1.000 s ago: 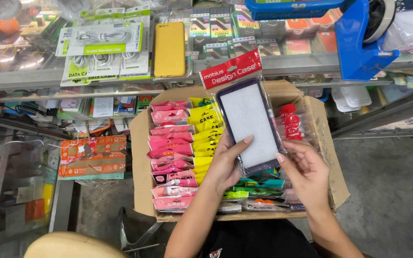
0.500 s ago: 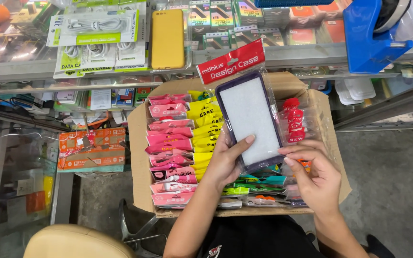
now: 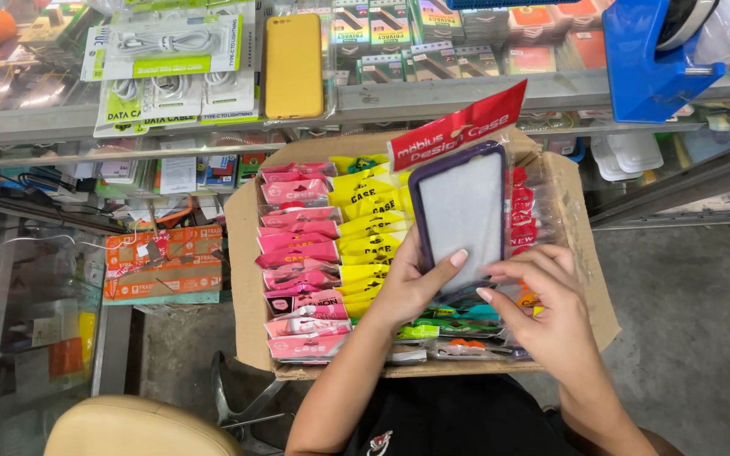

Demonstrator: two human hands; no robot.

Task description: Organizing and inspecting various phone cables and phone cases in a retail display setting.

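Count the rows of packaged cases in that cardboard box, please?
3 rows show: pink packets at left, yellow packets in the middle, red packets at right behind the held phone case. More may be hidden.
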